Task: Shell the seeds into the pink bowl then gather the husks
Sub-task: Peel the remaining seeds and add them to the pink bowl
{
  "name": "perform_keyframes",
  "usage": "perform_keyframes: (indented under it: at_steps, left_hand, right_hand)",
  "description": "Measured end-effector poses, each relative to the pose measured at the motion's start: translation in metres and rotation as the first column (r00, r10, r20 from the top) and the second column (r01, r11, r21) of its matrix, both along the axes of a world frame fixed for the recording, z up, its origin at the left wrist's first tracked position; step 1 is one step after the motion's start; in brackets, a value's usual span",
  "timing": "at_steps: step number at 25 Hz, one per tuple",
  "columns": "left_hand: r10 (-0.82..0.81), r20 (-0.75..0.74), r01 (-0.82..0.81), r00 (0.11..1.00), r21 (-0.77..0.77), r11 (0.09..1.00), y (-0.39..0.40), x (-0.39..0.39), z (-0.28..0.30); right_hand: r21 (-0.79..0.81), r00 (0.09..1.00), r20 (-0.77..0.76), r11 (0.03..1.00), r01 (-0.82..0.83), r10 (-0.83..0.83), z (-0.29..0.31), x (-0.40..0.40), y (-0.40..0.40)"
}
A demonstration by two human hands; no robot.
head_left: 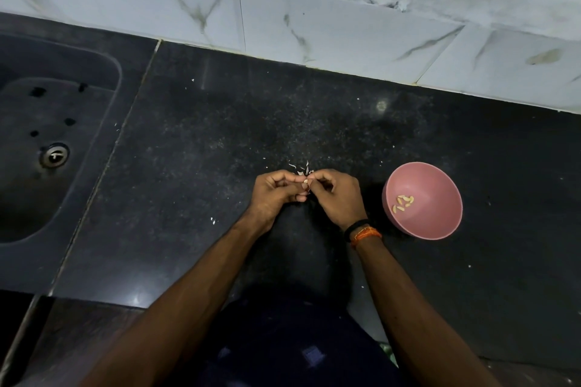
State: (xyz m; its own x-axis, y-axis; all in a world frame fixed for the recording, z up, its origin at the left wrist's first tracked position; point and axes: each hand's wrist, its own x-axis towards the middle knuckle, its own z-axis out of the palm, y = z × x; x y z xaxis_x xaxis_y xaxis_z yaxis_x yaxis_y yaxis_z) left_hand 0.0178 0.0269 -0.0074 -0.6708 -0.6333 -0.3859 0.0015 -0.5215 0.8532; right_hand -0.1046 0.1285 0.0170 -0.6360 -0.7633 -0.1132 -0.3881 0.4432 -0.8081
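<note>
Seed [305, 181]: one, pale, small, pinched between the fingertips of both hands above the black table [220, 135], near the middle of the view.

Left hand [276, 192]: fingers curled inward, tips closed on the seed from the left.

Right hand [338, 196]: fingers curled, thumb and forefinger closed on the same seed from the right; the two hands touch at the fingertips. Wrist carries a black band [355, 227] and an orange thread [366, 234] side by side.

Husks [301, 167]: a small cluster of white slivers lying on the table just beyond the fingertips; a few stray flakes scattered farther off, one pair [213, 220] to the left of the left wrist.

Pink bowl [440, 223]: round, upright on the table just to the right of the right hand, not touching it. Holds a handful of shelled seeds [401, 203], pale yellow, gathered on the left side of its floor.

Sink [103, 78]: dark, recessed, at the far left of the table, with a metal drain [55, 155].

Wall [314, 19]: white marbled tiles with grey veins, running along the far edge of the table.
</note>
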Motion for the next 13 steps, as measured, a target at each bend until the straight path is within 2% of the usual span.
perform_keyframes:
  at_steps: [4, 9, 13]
  left_hand:
    - [-0.006, -0.010, 0.006, 1.000, -0.019, 1.000, 0.000, 0.001, -0.002]
    - [-0.015, -0.016, 0.014, 1.000, -0.059, 0.998, 0.003, 0.001, -0.001]
    - [-0.010, -0.017, 0.008, 1.000, -0.077, 0.997, 0.004, 0.000, -0.003]
  right_hand:
    - [0.020, 1.000, 0.013, 1.000, -0.016, 0.016, -0.001, -0.002, 0.000]
    - [0.057, 0.995, 0.099, 0.998, -0.025, 0.019, -0.008, -0.006, 0.001]
    - [0.053, 0.997, 0.078, 0.999, -0.012, 0.008, -0.010, -0.004, -0.001]
